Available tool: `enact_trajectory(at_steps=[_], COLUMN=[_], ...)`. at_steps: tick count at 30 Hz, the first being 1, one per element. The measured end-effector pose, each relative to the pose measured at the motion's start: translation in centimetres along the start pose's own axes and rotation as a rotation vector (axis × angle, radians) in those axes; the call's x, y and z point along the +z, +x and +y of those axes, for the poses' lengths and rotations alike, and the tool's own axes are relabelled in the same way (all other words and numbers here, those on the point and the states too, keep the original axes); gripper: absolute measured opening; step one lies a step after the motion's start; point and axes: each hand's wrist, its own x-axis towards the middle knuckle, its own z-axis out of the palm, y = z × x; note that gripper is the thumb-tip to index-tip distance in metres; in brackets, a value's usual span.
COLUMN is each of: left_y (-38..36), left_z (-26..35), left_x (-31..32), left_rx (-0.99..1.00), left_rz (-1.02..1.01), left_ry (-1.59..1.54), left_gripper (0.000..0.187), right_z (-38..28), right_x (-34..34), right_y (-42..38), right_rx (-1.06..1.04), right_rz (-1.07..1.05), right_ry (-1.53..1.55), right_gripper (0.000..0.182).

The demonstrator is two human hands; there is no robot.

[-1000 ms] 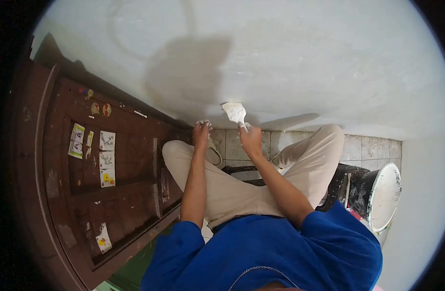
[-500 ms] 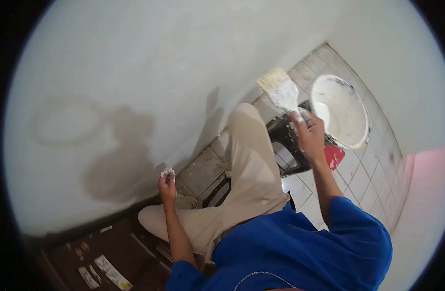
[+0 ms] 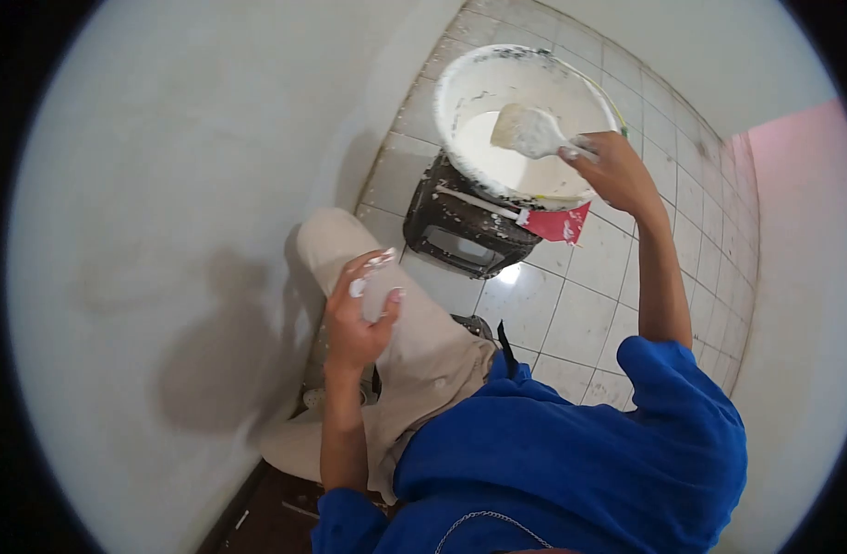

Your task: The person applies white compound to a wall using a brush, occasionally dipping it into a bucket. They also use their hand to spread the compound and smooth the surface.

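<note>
My right hand (image 3: 611,168) is closed round the handle of a wide paintbrush (image 3: 534,132). The brush is white with paint, and its pale bristles point left over the inside of a white bucket (image 3: 456,83) that holds white paint. Above my bent left knee is my left hand (image 3: 360,309), its fingers curved and apart, with white paint on the fingertips and nothing held. The bucket stands on a dark, paint-spotted stool (image 3: 474,247).
A red scraper-like piece (image 3: 557,224) with a pale handle lies on the stool beside the bucket. Pale wall (image 3: 192,138) rises on the left. Tiled floor (image 3: 576,319) stretches under the stool to the right wall. Something brown is at the bottom left.
The view has turned towards the bucket. My right hand has brought the brush from beside the bucket to over its opening. My left hand has risen and its fingers have spread.
</note>
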Motion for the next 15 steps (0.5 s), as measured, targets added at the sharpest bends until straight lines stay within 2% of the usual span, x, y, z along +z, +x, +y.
enact_trajectory(at_steps=[2, 6, 7, 13, 15], left_y=[2.3, 5.7, 6.1, 7.7, 7.7], left_z=[1.0, 2.6, 2.8, 2.5, 2.1], left_x=[3.2, 8.1, 8.8, 11.5, 11.8], left_rx=[0.081, 0.248, 0.243, 0.178, 0.187], left_rz=[-0.128, -0.316, -0.318, -0.315, -0.34], left_ry=[-0.037, 0.013, 0.026, 0.066, 0.095], left_gripper=[0.037, 0.043, 0.044, 0.044, 0.042], right_z=[2.1, 4.7, 4.9, 5.8, 5.9], right_x=[0.9, 2.7, 3.2, 6.2, 6.8], right_y=[1.3, 4.6, 5.1, 9.9, 10.6], right_rx=[-0.04, 0.01, -0.017, -0.118, -0.152], right_rz=[-0.027, -0.239, -0.236, -0.623, -0.652], right_ry=[-0.093, -0.3, -0.355, -0.532, -0.528], right_gripper=[0.036, 0.033, 0.031, 0.024, 0.023])
